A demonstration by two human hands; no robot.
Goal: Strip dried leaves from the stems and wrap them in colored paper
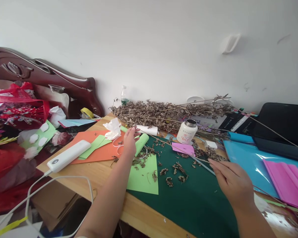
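My left hand [130,142] reaches forward over the desk, fingers bent, beside a light green paper roll [142,142] and close to a white roll [147,130]. What its fingertips pinch is too small to name. My right hand [232,181] lies low over the dark green mat [198,205], fingers pressed together on the near end of a thin dry stem [200,164] that runs left across the mat. A light green sheet [143,177] with dry leaf crumbs lies between my hands.
A heap of dried plants [168,114] runs along the wall, with a white jar [187,131] in front. Orange paper [101,150], a white power bank [68,155] with its cable, a pink note [183,148], blue and pink sheets [285,175] and red bags [20,109] surround the mat.
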